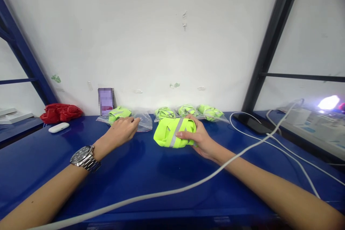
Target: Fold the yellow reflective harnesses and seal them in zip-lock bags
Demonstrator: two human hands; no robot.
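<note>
A folded neon-yellow bundle with a grey reflective stripe (165,134) is gripped in my right hand (201,137), thumb on its front, just above the blue table (161,172). My left hand (123,130), with a metal watch on the wrist, reaches toward a clear plastic bag (145,121); its fingertips overlap the bag's left part, and whether they pinch it is too small to tell. Behind that hand lies a bagged yellow bundle (118,113). Three more bagged yellow bundles (165,112) (186,110) (211,112) stand in a row by the wall.
A red crumpled bag (61,113) and a white case (58,127) are at the left. A phone (106,100) leans on the wall. A dark phone (250,123) lies right. A white cable (172,191) crosses in front of my arms.
</note>
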